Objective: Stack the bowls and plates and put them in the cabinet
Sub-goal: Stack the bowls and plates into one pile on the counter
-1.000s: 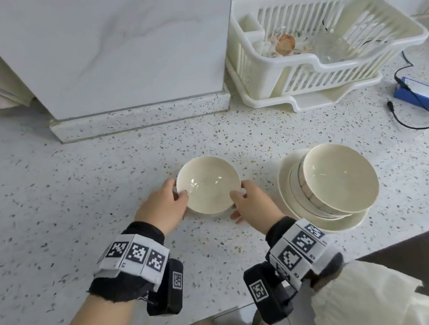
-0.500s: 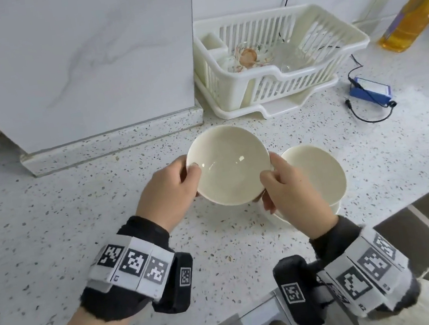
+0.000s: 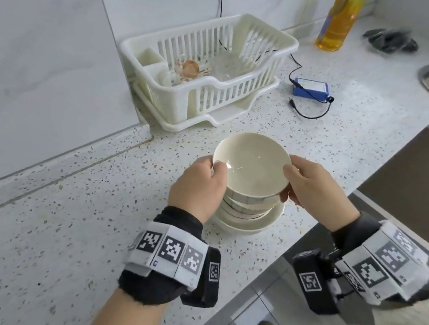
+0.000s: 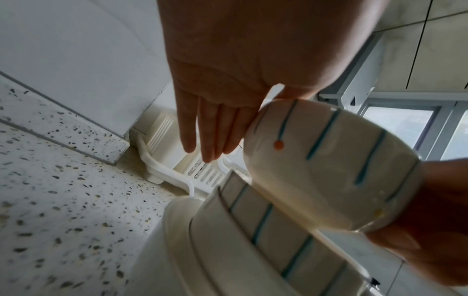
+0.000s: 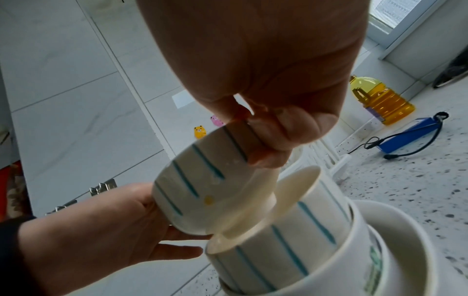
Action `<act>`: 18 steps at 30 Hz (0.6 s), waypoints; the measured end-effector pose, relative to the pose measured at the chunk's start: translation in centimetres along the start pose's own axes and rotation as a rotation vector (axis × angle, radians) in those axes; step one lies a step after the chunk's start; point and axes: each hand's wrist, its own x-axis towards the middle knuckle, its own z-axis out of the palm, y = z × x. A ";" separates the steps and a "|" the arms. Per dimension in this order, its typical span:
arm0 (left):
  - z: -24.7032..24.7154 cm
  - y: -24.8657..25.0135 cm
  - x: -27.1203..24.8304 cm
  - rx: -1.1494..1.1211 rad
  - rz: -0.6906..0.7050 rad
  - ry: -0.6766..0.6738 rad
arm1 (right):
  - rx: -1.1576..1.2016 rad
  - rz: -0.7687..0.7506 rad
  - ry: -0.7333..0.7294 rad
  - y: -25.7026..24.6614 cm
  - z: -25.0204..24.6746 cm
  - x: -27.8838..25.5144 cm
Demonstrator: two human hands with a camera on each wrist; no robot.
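From the head view, a cream bowl (image 3: 253, 168) is sitting between both hands, directly above the stack of bowls and plates (image 3: 246, 213) near the counter (image 3: 76, 218) edge. The left hand (image 3: 198, 190) is reaching in from the left, thumb over the rim; the right hand (image 3: 310, 189) is gripping the opposite rim, thumb on top.

In the left wrist view, the left hand (image 4: 228, 80) is showing straight fingers (image 4: 207, 140) beside the striped bowl (image 4: 329, 164), whose base is hanging tilted, just above the stack (image 4: 253, 230).

In the right wrist view, the right hand (image 5: 273, 80) is pinching the bowl (image 5: 202, 186) rim with curled fingers (image 5: 278, 140), while the left hand (image 5: 113, 230) is cupping the far side; the bowl's foot is entering the stack's (image 5: 291, 240) top bowl.
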 end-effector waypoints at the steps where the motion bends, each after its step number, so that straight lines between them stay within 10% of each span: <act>1: 0.3 0.0 0.1 0.025 -0.013 -0.006 | -0.004 0.002 -0.002 0.3 0.0 0.1; 18: 2.7 -0.8 0.9 0.065 -0.059 -0.049 | -0.073 -0.034 -0.021 3.2 0.1 1.9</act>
